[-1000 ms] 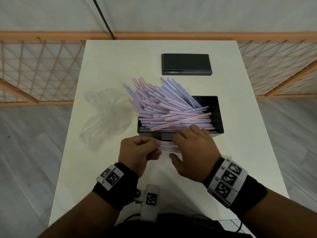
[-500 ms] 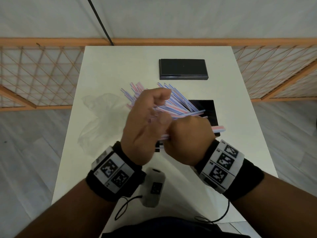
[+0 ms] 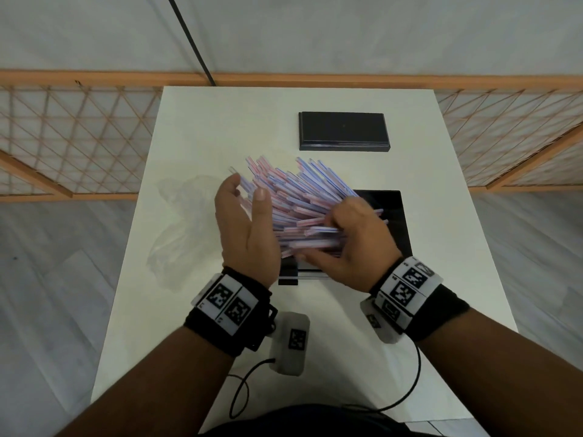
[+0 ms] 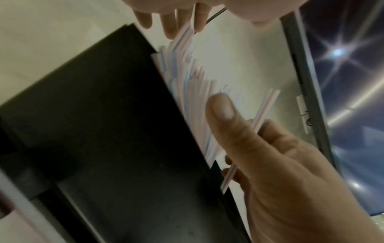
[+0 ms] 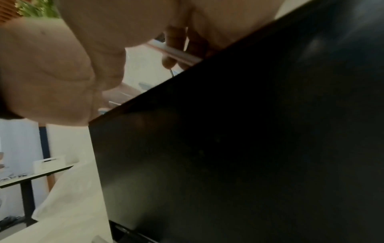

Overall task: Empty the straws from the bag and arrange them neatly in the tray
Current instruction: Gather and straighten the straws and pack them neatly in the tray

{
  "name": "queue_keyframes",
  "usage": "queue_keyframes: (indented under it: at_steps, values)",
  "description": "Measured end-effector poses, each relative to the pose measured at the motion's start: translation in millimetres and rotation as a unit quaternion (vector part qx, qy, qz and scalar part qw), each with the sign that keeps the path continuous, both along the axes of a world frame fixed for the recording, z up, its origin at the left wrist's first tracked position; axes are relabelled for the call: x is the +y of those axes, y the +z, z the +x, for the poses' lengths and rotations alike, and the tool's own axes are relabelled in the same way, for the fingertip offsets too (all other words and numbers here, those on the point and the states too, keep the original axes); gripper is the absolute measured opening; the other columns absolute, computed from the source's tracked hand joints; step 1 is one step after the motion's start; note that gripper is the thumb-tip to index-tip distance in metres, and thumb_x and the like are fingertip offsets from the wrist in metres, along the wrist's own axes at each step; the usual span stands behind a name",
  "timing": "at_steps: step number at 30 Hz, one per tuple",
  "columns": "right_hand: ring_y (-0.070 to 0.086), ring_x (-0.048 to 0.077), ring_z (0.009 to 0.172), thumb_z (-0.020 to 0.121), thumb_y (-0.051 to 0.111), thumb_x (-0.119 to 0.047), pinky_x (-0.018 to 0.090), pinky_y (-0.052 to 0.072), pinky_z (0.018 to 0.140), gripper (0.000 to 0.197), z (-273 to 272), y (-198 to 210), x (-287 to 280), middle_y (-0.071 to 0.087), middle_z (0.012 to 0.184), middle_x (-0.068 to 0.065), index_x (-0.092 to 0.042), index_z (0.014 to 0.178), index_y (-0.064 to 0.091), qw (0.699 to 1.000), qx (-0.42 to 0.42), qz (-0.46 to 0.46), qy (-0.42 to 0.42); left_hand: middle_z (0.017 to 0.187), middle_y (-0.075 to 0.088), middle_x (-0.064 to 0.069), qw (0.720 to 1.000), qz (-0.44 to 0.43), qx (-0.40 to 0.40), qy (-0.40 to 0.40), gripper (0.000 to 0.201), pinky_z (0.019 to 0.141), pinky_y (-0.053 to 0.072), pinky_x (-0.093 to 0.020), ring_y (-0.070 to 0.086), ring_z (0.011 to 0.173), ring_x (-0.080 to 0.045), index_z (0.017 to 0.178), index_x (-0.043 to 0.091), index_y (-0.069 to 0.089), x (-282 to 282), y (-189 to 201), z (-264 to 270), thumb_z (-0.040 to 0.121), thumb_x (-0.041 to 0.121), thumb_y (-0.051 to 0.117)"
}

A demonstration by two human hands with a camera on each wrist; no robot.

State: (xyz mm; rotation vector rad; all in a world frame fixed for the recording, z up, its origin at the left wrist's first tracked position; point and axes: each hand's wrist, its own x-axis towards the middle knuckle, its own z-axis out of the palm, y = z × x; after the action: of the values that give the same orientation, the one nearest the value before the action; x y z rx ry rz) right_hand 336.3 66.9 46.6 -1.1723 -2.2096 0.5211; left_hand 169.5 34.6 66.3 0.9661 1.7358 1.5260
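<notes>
Over the tray (image 3: 398,216), both hands cup the straws (image 3: 303,197), left wrist view alone shows fingers (image 4: 220,108) loosely spread.

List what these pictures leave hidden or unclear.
- Tray floor: head view, covered by the straws and right hand.
- Right hand's grip: its fingers are blurred in the head view; the right wrist view shows mostly the tray's dark wall.
- Straw count: too many, overlapping, smeared in the left wrist view.
- Left hand fingertips: head view, behind the straws.
- Bag: clear and faint; contents cannot be told.
</notes>
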Motion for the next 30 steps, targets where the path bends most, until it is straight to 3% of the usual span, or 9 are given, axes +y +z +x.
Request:
queue_keyframes:
  at_steps: [3,6,9,13,17,20,22,25,30]
  values:
    - [0.046,0.021,0.088,0.059,0.072,-0.077,0.038,0.044,0.078,0.074,10.2,-1.8,0.5,0.048,0.094,-0.001,-0.015,0.095,0.053,0.996,-0.065,-0.009,-0.055,0.153,0.041,-0.017,0.999,-0.038,-0.019,0.013,0.080,0.120,0.031,-0.044,0.038,0.142,-0.027,0.152,0.005,0.035,1.0,-4.6,0.9,0.092,0.058,0.041]
    - [0.046,0.024,0.098,0.060,0.057,-0.088,0.045,0.045,0.086,0.087,9.8,-2.5,-0.8,0.049,0.106,0.000,-0.018,0.110,0.051,0.984,-0.149,-0.039,-0.090,0.152,0.041,-0.019,0.998,-0.043,-0.040,0.021,0.078,0.119,0.032,-0.041,0.039,0.141,-0.030,0.152,0.004,0.033,5.4,-5.8,1.0,0.092,0.054,0.041]
    - [0.047,0.027,0.103,0.074,0.039,-0.087,0.046,0.042,0.090,0.079,-4.1,-0.9,-1.7,0.051,0.111,0.002,-0.020,0.113,0.051,0.969,-0.229,-0.048,-0.083,0.148,0.045,-0.008,0.993,-0.080,-0.087,0.009,0.084,0.119,0.034,-0.038,0.045,0.136,-0.024,0.154,0.009,0.030,13.6,-3.5,3.2,0.088,0.060,0.038]
    - [0.051,0.032,0.098,0.085,0.031,-0.072,0.046,0.039,0.084,0.064,-31.9,-4.2,-7.8,0.055,0.106,0.007,-0.018,0.108,0.056,0.967,-0.249,-0.020,-0.045,0.144,0.055,-0.019,0.989,-0.072,-0.129,-0.003,0.094,0.116,0.041,-0.042,0.054,0.132,-0.033,0.147,0.008,0.042,19.8,-7.6,1.7,0.083,0.077,0.036]
    - [0.051,0.032,0.097,0.085,0.027,-0.070,0.046,0.039,0.082,0.064,-46.4,-4.5,-8.0,0.054,0.104,0.008,-0.015,0.104,0.055,0.969,-0.240,-0.032,-0.054,0.124,0.070,-0.003,0.986,-0.078,-0.149,-0.007,0.066,0.109,0.047,-0.054,0.065,0.120,-0.027,0.119,0.028,0.066,20.8,-14.5,-6.0,0.081,0.078,0.045]
    - [0.048,0.031,0.102,0.084,0.029,-0.071,0.046,0.042,0.087,0.066,-46.6,-2.5,-5.0,0.052,0.111,0.007,-0.016,0.111,0.053,0.972,-0.222,-0.064,-0.036,0.100,0.072,0.005,0.991,-0.112,-0.068,0.042,0.046,0.096,0.056,-0.054,0.070,0.100,-0.022,0.096,0.029,0.065,23.0,-13.5,-10.6,0.074,0.068,0.057]
    - [0.047,0.029,0.103,0.083,0.038,-0.071,0.047,0.043,0.088,0.064,-40.1,-0.9,-5.1,0.051,0.112,0.005,-0.017,0.114,0.053,0.980,-0.183,-0.067,-0.026,0.088,0.065,0.010,0.990,-0.128,-0.029,0.055,0.037,0.091,0.056,-0.045,0.066,0.089,-0.019,0.095,0.024,0.062,26.5,-15.3,-16.4,0.080,0.056,0.068]
    - [0.047,0.027,0.102,0.083,0.045,-0.071,0.046,0.043,0.088,0.065,-23.5,-0.4,-6.3,0.052,0.111,0.003,-0.016,0.116,0.053,0.984,-0.165,-0.047,-0.048,0.081,0.057,0.013,0.985,-0.157,0.056,0.034,0.028,0.078,0.041,-0.028,0.058,0.086,-0.020,0.100,0.013,0.062,27.4,-17.1,-23.4,0.097,0.041,0.064]
    - [0.047,0.026,0.108,0.085,0.035,-0.074,0.047,0.041,0.094,0.067,-12.6,-2.4,-7.0,0.051,0.118,0.000,-0.020,0.122,0.051,0.968,-0.233,-0.073,-0.062,0.070,0.050,0.012,0.972,-0.170,0.164,0.005,0.028,0.068,0.028,-0.024,0.050,0.079,-0.021,0.088,0.014,0.059,21.9,-15.6,-24.0,0.103,0.037,0.057]
